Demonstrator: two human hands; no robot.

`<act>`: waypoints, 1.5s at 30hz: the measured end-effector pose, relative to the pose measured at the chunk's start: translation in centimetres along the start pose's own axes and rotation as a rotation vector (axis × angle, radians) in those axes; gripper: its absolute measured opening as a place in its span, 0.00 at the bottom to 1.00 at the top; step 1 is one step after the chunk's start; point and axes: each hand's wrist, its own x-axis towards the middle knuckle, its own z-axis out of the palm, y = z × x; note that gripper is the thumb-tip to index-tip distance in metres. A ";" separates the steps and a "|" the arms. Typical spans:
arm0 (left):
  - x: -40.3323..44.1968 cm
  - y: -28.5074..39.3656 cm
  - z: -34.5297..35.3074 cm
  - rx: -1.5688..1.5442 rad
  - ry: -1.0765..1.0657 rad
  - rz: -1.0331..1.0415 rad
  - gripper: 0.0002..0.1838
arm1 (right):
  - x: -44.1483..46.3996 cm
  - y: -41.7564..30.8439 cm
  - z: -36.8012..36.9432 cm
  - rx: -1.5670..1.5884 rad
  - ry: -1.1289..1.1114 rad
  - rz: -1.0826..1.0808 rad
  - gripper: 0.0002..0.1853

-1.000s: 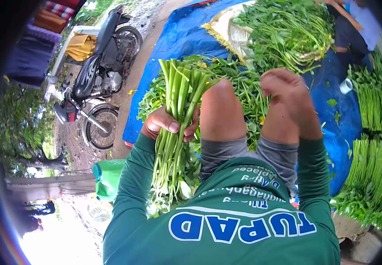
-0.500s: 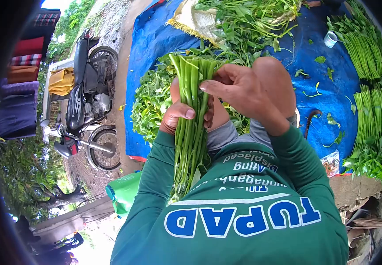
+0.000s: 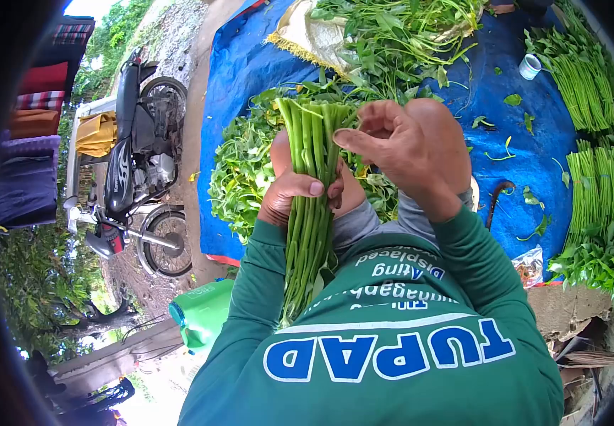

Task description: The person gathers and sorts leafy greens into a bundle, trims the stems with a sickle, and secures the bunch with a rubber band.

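Observation:
A bunch of green stems (image 3: 312,234) is wrapped in the fingers of my left hand (image 3: 294,193), cut ends up, with the lower ends down by my shirt. Just right of the bunch's top, my right hand (image 3: 395,145) has its fingers curled and the thumb pointing at the stems. Whether anything small is between those fingers cannot be made out. Leafy greens (image 3: 239,177) lie behind and left of my knees.
A blue tarp (image 3: 513,163) bears tied bundles (image 3: 609,192) at the right, a white cup (image 3: 530,67), a curved dark tool (image 3: 495,202) and a plastic bag (image 3: 529,267). A green container (image 3: 204,312) and a motorcycle (image 3: 140,163) are at the left.
My right hand has come from above the right knee to beside the stem tops. The bunch has become more upright and moved right. The view has shifted, and the co-worker has mostly left it.

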 end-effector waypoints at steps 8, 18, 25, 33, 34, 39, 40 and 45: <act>2.2 1.8 5.5 0.360 -0.063 -0.012 0.32 | 0.8 -2.6 0.7 0.395 -0.044 -0.030 0.32; -1.4 6.0 6.0 0.412 0.225 0.100 0.34 | 3.2 -3.2 -5.4 -0.626 -0.106 -0.704 0.38; -13.5 21.7 -3.3 0.573 0.547 0.739 0.22 | -0.2 -4.3 -23.3 -0.454 0.338 -0.183 0.23; -20.1 29.1 -5.3 0.801 0.893 1.227 0.14 | -9.1 12.1 -35.2 -0.724 0.265 0.259 0.43; -21.2 28.1 -4.9 0.987 1.107 1.131 0.17 | -10.8 14.4 -36.6 -0.431 0.246 0.455 0.41; -22.5 25.1 -11.8 1.079 0.607 0.568 0.30 | -22.0 17.7 -38.3 -1.045 0.357 0.115 0.12; -20.2 22.1 -12.2 0.837 0.440 0.388 0.31 | -24.4 16.7 -38.9 -1.030 0.489 0.240 0.13; -6.3 1.3 -13.0 0.717 0.410 -0.158 0.44 | -35.1 20.4 -44.3 -0.713 1.097 0.469 0.17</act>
